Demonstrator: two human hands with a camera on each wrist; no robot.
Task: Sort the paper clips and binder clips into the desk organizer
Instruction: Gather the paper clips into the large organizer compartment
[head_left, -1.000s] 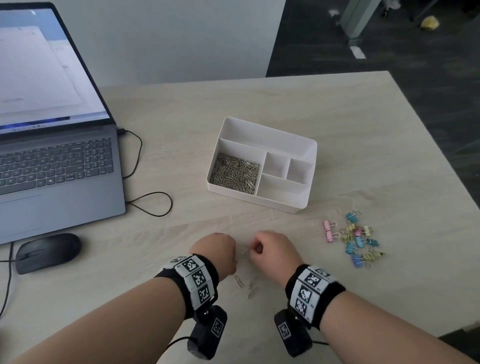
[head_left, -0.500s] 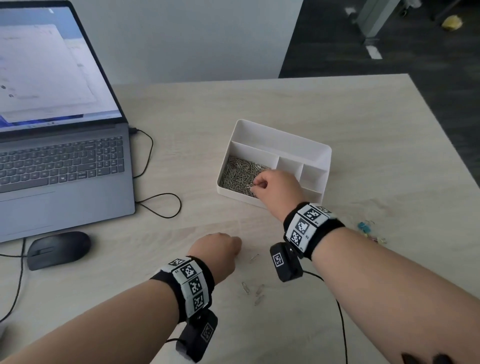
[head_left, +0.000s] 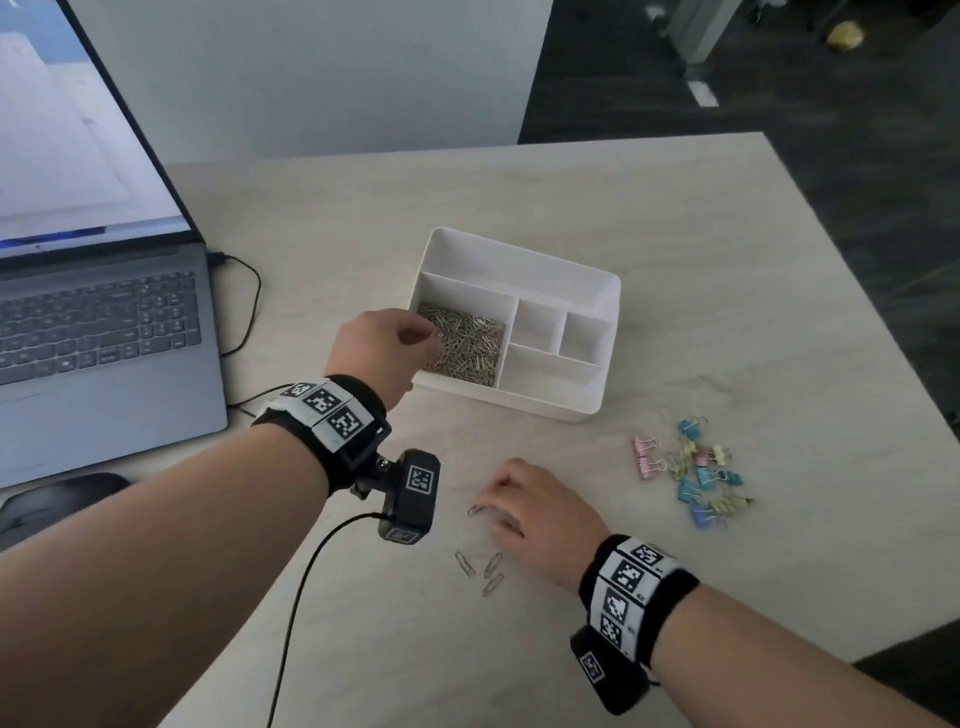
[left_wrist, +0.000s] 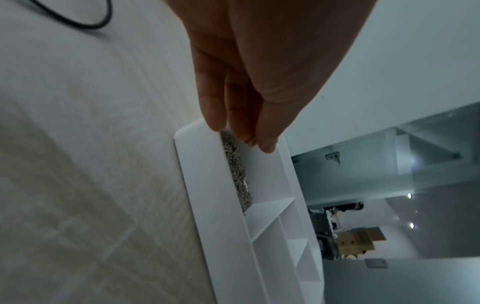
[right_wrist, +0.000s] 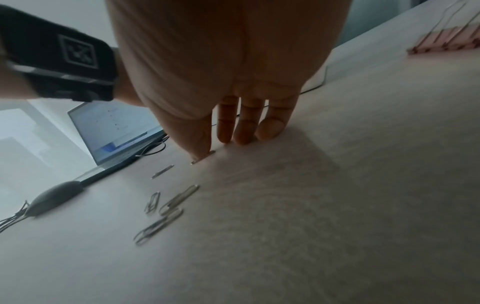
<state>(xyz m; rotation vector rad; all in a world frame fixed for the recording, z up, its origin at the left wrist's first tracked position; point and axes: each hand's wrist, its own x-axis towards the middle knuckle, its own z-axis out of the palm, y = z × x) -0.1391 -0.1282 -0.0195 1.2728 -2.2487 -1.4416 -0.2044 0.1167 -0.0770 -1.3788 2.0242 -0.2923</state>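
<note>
Hovering over the organizer's (head_left: 550, 402) clip-filled nine-o'clock compartment, the left hand (head_left: 382, 351) bunches its fingertips; whether it holds anything, I cannot tell. Right hand (head_left: 535, 514) presses a paper clip (head_left: 475, 510) with its thumb, fingers straight. Binder clips (head_left: 693, 475) lie at three o'clock.

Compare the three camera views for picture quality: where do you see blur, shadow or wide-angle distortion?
Head view: evenly lit and mostly sharp, table edges splayed by the wide lens. Left wrist view: left hand dark against the bright white organizer, the room behind tilted sideways. Right wrist view: right hand casts a soft shadow on the table, and the loose paper clips look smeared.
</note>
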